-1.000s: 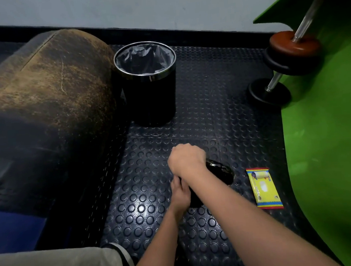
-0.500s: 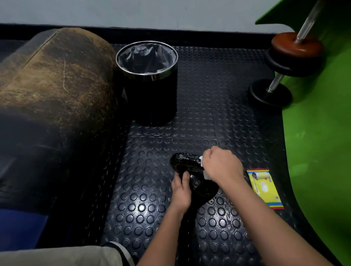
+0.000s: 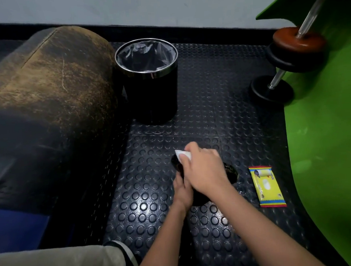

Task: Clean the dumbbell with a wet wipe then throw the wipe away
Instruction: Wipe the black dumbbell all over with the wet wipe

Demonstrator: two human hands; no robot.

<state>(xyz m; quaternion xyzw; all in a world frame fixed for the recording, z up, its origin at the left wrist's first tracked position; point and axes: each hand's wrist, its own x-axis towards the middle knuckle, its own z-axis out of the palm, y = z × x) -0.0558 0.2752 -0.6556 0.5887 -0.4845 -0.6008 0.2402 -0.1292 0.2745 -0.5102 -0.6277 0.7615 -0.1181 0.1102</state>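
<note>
My right hand (image 3: 206, 172) curls round white wet wipe (image 3: 183, 154), pressing it on far-left end of black dumbbell (image 3: 231, 171). Dumbbell lies on studded floor mat (image 3: 210, 113), under both my hands. My left hand (image 3: 183, 191) grips it at near side, fingers wrapped on it. Most of dumbbell hidden by hands; dark on dark mat, outline hard to make out. Bin (image 3: 149, 80) stands beyond. Yellow wipe pack (image 3: 266, 186) lies flat just right of dumbbell, apart from it.
</note>
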